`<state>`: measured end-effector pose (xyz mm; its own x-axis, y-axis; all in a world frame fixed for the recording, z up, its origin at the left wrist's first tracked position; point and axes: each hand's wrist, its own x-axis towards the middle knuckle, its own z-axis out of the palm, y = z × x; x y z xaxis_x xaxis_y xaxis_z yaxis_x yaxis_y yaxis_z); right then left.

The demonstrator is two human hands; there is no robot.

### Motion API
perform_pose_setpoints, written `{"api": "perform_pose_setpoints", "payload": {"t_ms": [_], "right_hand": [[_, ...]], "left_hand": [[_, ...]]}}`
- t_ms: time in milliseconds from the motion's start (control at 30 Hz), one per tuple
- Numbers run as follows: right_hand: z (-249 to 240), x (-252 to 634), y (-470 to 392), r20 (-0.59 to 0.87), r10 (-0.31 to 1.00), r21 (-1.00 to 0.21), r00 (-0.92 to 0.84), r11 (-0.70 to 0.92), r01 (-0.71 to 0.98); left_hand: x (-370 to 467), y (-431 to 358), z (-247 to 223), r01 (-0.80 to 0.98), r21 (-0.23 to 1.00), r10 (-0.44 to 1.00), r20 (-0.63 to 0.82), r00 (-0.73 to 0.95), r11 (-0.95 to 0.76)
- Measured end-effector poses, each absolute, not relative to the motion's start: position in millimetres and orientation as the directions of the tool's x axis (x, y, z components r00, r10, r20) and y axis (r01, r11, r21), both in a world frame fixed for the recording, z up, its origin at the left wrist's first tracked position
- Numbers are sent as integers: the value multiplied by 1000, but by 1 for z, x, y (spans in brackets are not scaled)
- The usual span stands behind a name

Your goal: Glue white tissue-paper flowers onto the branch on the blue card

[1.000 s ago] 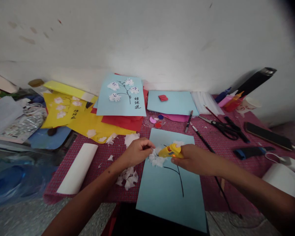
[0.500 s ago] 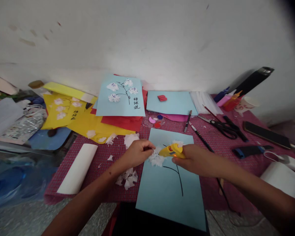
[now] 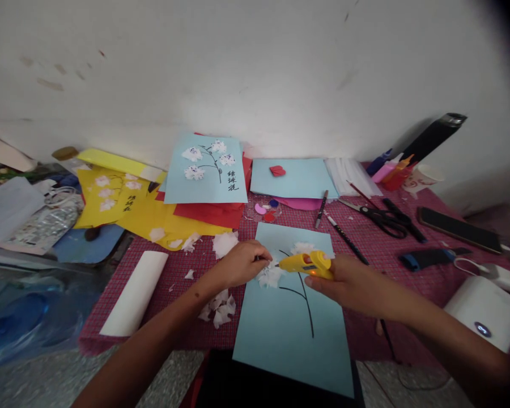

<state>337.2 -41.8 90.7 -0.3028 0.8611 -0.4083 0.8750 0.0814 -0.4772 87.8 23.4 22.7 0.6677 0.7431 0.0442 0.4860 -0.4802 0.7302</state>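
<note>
My right hand point(image 3: 344, 283) is wrapped round a yellow glue gun point(image 3: 302, 263), its nozzle pointing left at a white crumpled paper flower point(image 3: 270, 275). Beside that flower, my left hand point(image 3: 249, 262) has its fingers pinched together; what they hold is too small to make out. Under both lies a light blue sheet point(image 3: 276, 334) with a drawn black branch. Another white paper flower point(image 3: 303, 248) sits higher on the sheet, partly behind the glue gun. Torn white paper pieces point(image 3: 221, 310) lie left of the sheet.
Behind stands a blue example picture point(image 3: 182, 190) with white flowers. A white paper roll point(image 3: 134, 294) lies left. Scissors point(image 3: 382, 218), a black marker point(image 3: 348, 241), a phone point(image 3: 459, 229) and a blue-black strap point(image 3: 425, 259) lie right. A white device point(image 3: 484, 311) is at the right edge.
The glue gun and my right hand have shifted slightly right, and the nozzle now shows clear of the flower's middle. My left hand stays pinched beside the flower. The view has shifted slightly.
</note>
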Motion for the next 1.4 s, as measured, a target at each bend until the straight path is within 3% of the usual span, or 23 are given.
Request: {"api": "perform_pose_setpoints", "payload": {"t_ms": [367, 667, 1033, 1233, 1400], "right_hand": [[86, 352, -69, -440, 847, -586, -299, -19, 810], [78, 358, -75, -424, 858, -653, -289, -68, 755], [77, 356, -79, -457, 839, -675, -294, -111, 730], [77, 354, -81, -430, 851, -673, -300, -81, 735], [76, 353, -83, -427, 869, -621, -251, -79, 780]], "left_hand": [[93, 30, 14, 492, 634, 673, 61, 737, -597], [96, 34, 27, 488, 552, 579, -11, 815, -677], [95, 36, 34, 526, 514, 547, -126, 827, -677], [102, 36, 29, 527, 501, 562, -94, 822, -687], [81, 33, 51, 542, 555, 637, -26, 770, -632]]}}
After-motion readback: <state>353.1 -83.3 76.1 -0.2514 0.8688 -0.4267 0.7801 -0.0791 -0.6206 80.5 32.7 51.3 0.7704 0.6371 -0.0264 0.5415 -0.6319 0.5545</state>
